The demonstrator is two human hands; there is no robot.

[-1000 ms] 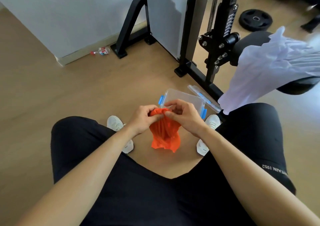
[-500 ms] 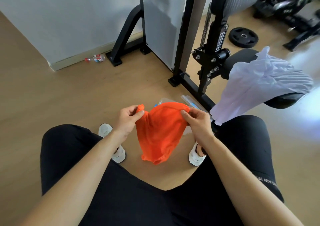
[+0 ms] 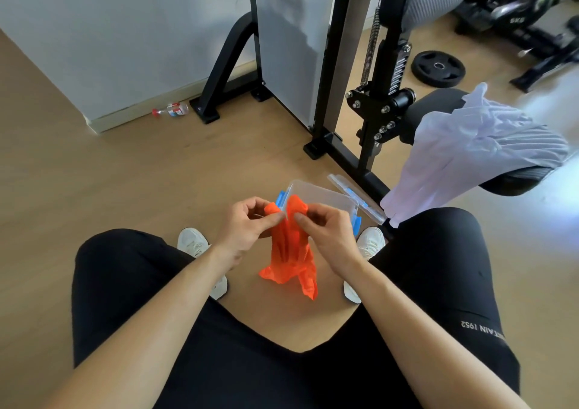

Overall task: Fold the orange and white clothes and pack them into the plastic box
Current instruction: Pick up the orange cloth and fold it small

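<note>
Seated, black-trousered legs apart, wood floor between the knees. Both forearms reach in to the middle.

Left hand: thumb and fingers clamped on the top edge of the thin orange fabric garment. Right hand: same, pinching the top edge just beside the left. The two pinch points are nearly touching.

Orange garment hangs bunched and crumpled from both hands, low end loose above the floor between the two white sneakers. Not folded, not in the box.

Clear rectangular plastic box with blue latches sits on the floor just behind the hands, open top; what's inside I can't tell. Its clear lid with blue clips lies just beside it on the right, at the base of the black steel gym frame.

White ribbed fabric garment is draped unfolded over the black padded bench seat, right of the frame.

Farther back: small plastic bottle with red cap on the floor by the wall, black round weight plate flat on the floor.
</note>
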